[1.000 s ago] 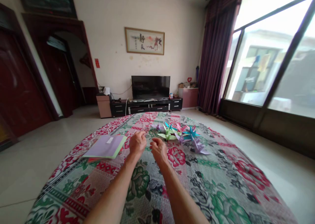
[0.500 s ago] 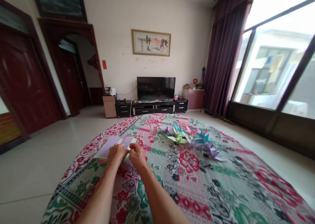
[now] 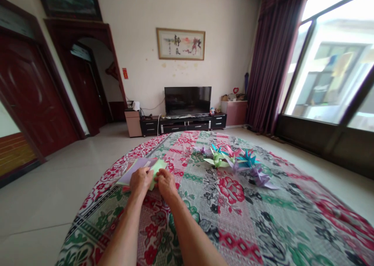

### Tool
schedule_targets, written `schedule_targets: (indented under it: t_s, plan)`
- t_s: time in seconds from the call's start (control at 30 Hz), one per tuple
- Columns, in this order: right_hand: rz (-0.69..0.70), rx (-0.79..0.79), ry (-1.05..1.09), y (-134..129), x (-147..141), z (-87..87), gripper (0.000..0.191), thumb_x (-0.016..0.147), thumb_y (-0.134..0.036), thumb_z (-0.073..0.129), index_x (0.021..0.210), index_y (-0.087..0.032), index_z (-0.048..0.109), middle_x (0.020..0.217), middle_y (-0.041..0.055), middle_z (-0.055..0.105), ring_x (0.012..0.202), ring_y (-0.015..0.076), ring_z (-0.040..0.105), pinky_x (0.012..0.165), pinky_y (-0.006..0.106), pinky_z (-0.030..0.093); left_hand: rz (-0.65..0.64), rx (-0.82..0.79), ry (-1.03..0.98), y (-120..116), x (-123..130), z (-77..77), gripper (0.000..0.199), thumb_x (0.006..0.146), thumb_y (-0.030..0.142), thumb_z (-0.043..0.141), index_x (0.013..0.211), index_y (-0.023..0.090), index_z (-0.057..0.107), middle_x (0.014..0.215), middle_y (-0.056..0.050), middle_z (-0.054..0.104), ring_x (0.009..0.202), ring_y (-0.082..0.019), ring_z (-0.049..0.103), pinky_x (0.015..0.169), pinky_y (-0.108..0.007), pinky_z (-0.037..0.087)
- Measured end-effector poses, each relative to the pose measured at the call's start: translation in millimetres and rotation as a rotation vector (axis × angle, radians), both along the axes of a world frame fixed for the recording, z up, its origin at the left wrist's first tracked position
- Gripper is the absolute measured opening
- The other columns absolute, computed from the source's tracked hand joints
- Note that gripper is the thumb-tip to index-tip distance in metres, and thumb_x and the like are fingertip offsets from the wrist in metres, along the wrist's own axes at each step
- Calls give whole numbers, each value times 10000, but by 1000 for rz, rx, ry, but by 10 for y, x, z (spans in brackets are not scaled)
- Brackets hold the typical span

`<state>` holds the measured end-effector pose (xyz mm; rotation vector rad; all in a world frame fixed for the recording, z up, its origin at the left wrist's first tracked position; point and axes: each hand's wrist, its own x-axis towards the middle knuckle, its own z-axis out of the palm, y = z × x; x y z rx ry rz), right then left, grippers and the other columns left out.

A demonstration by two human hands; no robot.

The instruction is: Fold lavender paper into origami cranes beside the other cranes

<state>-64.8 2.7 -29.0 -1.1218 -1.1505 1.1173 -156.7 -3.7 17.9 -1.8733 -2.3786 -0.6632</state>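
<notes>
The light green sheet (image 3: 159, 165) lies left of the middle of the surface (image 3: 201, 211), between the two hands and reaching a little beyond them on the far side. The left grip (image 3: 145, 173) is at its left side and the right grip (image 3: 159, 176) at its near right edge. To the left, a purple sheet (image 3: 131, 174) lies partly under the left hand, with a white slip (image 3: 148, 164) by its far right part and a bit of red (image 3: 126, 188) showing at its near side.

The rounded left edge of the surface runs just beyond the purple sheet, with pale floor (image 3: 58, 195) past it. The far edge is farther from the hands, and a TV stand (image 3: 191, 125) is beyond it. On the right, a stretch of flowered cloth separates the right hand from a cluster of folded paper birds: a green bird (image 3: 216, 161) nearest the hands, a blue bird (image 3: 249, 158) farther right and a purple bird (image 3: 260, 176) nearer on the right.

The right grip is pinched together on the green sheet's edge. The left fingers are bent down over the papers; whether they clamp one or only press, I cannot tell.
</notes>
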Motion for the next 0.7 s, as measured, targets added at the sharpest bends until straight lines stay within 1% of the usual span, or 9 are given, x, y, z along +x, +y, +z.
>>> schedule_targets:
  t_s: [0.1,0.2,0.3,0.4,0.47,0.57,0.7]
  plan:
    - [8,-22,1,39,-2,43,289,741,-200,405,924,-154,624,764,48,658,599,135,620,464,202,466,-11,17,-29,-27,23,38,297,785,371,463,884,231,705,904,-66,707,828,-210,628,665,-238,414]
    - [-6,-16,-46,98,5,84,258,754,-254,425,854,-167,646,677,23,653,590,143,622,472,203,458,-25,15,-46,-40,22,41,285,790,364,475,885,225,705,904,-66,706,824,-198,626,664,-230,409]
    - [-48,-2,-117,159,-3,120,232,745,-305,466,805,-185,656,669,12,660,625,151,628,516,210,456,-48,6,-66,-37,3,17,301,802,377,467,907,217,698,922,-73,703,841,-199,627,665,-231,408]
    - [-108,-6,-187,194,-28,150,253,720,-334,517,850,-161,649,705,49,676,661,175,633,563,237,460,-55,-7,-91,-21,-19,-5,294,799,376,469,907,225,697,912,-68,706,842,-205,631,653,-232,407]
    - [-143,-10,-223,199,-42,156,288,703,-319,544,918,-147,631,730,69,684,681,188,635,588,255,462,-69,-35,-104,-7,-29,-9,279,797,366,470,872,235,704,883,-60,710,828,-204,635,631,-228,401]
    - [-177,-5,-255,187,-42,138,326,688,-254,547,996,-154,593,747,63,687,680,186,636,594,259,460,-118,-76,-115,14,-39,1,276,792,365,475,814,228,713,858,-61,713,818,-201,636,602,-219,385]
    - [-199,13,-284,158,-17,96,324,683,-173,501,997,-161,578,701,37,676,620,171,622,565,250,454,-133,-134,-149,39,-58,19,257,764,374,509,773,218,714,801,-49,715,755,-176,628,567,-202,361]
